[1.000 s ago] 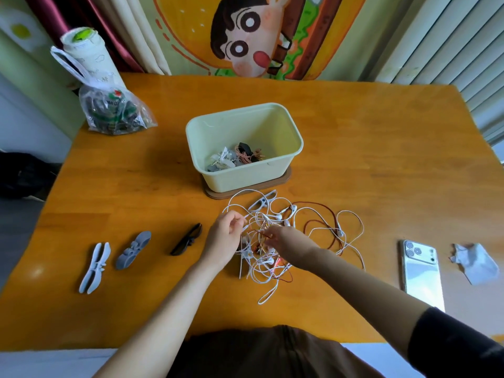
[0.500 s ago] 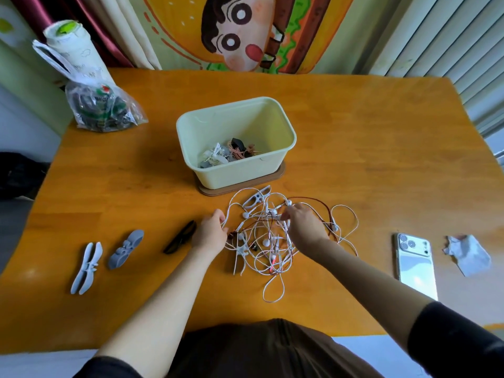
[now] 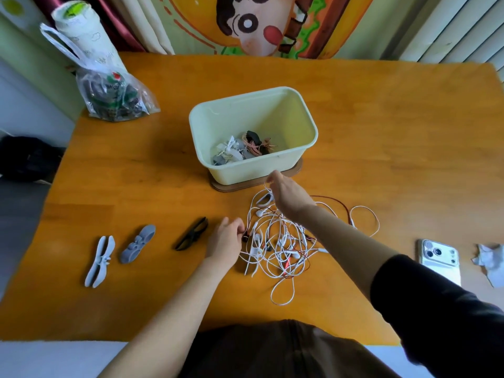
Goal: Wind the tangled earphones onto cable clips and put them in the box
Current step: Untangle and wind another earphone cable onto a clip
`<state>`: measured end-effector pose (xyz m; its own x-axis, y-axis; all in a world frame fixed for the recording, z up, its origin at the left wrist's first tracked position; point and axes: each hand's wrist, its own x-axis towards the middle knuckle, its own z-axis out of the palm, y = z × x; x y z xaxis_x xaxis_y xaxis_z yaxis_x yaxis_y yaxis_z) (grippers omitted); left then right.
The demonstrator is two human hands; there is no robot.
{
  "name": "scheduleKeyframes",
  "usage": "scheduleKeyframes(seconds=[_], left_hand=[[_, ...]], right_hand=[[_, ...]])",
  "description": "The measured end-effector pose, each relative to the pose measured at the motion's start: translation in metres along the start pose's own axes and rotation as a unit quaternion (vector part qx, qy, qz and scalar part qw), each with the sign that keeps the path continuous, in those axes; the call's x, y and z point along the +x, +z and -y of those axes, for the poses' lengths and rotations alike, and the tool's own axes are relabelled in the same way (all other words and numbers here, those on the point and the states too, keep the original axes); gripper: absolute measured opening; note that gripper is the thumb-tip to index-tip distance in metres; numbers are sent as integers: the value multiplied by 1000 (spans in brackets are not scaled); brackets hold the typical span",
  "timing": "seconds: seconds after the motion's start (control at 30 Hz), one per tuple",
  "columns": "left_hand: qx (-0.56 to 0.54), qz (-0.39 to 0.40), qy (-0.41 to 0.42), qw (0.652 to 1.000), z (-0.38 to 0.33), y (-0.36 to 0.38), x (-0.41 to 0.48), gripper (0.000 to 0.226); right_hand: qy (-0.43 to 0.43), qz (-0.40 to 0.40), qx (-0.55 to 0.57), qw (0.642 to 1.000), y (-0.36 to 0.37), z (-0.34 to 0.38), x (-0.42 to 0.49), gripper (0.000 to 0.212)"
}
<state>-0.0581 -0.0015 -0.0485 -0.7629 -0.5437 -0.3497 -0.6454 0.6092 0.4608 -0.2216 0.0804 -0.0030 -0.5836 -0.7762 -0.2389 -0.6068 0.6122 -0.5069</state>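
Left hand (image 3: pixel 226 241) sits low on the orange-brown wooden table (image 3: pixel 381 132), fingers curled, pinching a strand at the left edge of the tangle of white and red earphone cables (image 3: pixel 283 249). Right hand (image 3: pixel 289 197) is raised over the far side of the tangle, fingertips pinching a white strand just in front of the box, so the cable hangs down from it into the pile. The tangle lies on the table near the front edge, between the hands, loops spilling right and toward the person. Pale green rectangular plastic box (image 3: pixel 245 170) stands just behind it on a brown wooden base (image 3: pixel 297 169); inside are a few already wound earphone bundles (image 3: pixel 242 150), white, pink and black. Left of the left hand lie three loose cable clips in a row: black clip (image 3: pixel 191 237) closest, grey clip (image 3: pixel 138 243), then pale grey-white clip (image 3: pixel 99 260). White smartphone (image 3: pixel 439 261) lies camera side up to the right, crumpled white tissue (image 3: pixel 488 260) beside it. Clear plastic bag (image 3: pixel 114 96) sits at the table's far left corner.
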Motion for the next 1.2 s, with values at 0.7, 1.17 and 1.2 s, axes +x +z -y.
scheduleKeyframes(seconds=[0.7, 1.17, 1.2], left_hand=[[-245, 25, -138, 959, -38, -13, 45, 27], [-326, -38, -17, 945, -58, -45, 31, 36], [-343, -50, 0, 938, -62, -49, 29, 29]], right_hand=[[133, 78, -49, 987, 16, -17, 6, 32], [-26, -10, 16, 999, -14, -11, -31, 14], [-25, -16, 19, 999, -19, -11, -34, 14]])
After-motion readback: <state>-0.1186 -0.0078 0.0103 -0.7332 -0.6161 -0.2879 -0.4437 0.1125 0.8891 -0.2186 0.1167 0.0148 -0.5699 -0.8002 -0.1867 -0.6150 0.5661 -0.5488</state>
